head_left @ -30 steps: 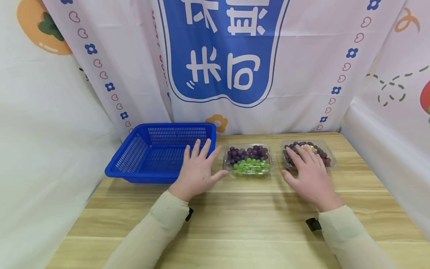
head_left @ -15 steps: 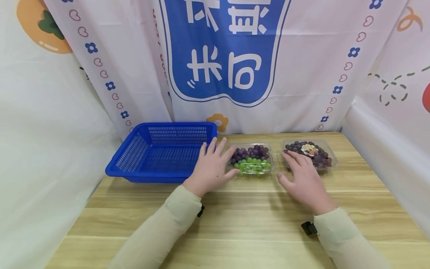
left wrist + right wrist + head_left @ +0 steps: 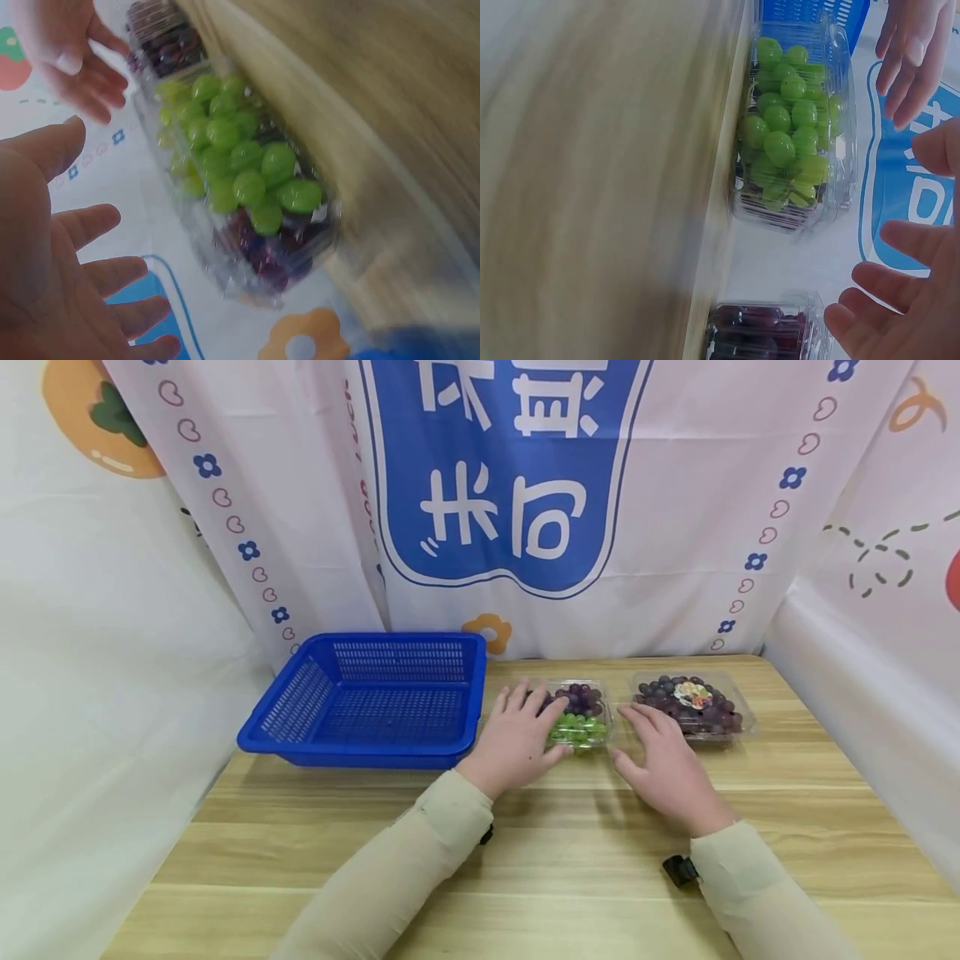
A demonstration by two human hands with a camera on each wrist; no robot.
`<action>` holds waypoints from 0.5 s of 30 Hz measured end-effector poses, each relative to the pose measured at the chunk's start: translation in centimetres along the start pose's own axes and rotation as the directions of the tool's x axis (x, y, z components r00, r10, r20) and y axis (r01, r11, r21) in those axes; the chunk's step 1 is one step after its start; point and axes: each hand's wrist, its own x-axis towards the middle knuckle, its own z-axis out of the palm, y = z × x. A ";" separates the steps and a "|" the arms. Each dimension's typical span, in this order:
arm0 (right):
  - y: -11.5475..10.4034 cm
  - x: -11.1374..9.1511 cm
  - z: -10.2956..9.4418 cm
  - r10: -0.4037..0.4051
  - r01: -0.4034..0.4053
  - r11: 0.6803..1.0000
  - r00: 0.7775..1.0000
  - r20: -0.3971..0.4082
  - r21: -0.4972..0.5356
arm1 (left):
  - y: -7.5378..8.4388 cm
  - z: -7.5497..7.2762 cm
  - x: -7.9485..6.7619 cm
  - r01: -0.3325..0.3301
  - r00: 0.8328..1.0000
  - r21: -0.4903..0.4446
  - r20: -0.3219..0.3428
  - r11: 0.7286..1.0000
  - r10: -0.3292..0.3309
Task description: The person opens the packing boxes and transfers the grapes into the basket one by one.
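A clear plastic box of green and purple grapes sits on the table between my hands. My left hand, fingers spread, hovers over its left side and hides part of it. In the left wrist view a gap shows between that hand and the grape box. My right hand is held with loosely bent fingers between this box and a second clear box of dark grapes, which bears a round fruit sticker. Neither hand holds anything. The right wrist view shows the right fingers apart from both boxes.
A blue plastic basket with slotted walls stands on the left of the wooden table. A printed cloth hangs behind the table's back edge, and white cloth borders the left side.
My left hand has moved right, from the basket's right end to over the green and purple grape box. My right hand has shifted slightly left, away from the dark grape box. Both boxes stay put.
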 end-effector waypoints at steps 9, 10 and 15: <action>-0.4 1.1 0.7 0.057 -0.066 0.991 0.995 0.079 0.116 | 0.8 1.5 2.6 0.004 1.000 -0.017 0.014 1.000 -0.003; -0.4 1.2 0.9 0.073 -0.087 0.986 0.993 0.097 0.144 | 0.8 1.6 2.9 0.010 1.000 -0.027 0.021 1.000 -0.009; -0.3 1.6 1.6 0.128 -0.159 0.960 0.981 0.145 0.230 | 0.8 2.4 3.9 0.020 0.999 -0.060 0.040 0.998 -0.018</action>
